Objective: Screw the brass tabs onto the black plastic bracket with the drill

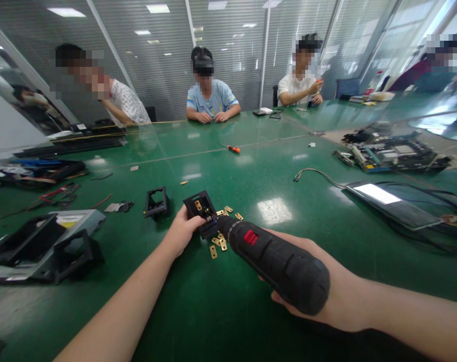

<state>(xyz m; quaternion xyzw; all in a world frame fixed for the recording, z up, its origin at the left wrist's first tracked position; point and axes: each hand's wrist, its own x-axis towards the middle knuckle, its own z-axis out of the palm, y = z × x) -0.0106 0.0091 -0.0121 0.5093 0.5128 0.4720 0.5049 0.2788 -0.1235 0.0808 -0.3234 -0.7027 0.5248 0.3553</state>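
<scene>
While the left hand (181,232) grips a black housing (206,202), the right hand (339,284) holds a drill (279,264), its handle hidden.

No word, brand or number can be read. Pale marks (232,230) ring the collar of the black power drill (279,264), too small to make out. The yellow-and-white label (68,220) on the grey metal casing (93,221) at left is illegible, as are the white sticker (16,278) near its lower edge and the red label (369,91) on the bottle (376,80) at far right.
</scene>
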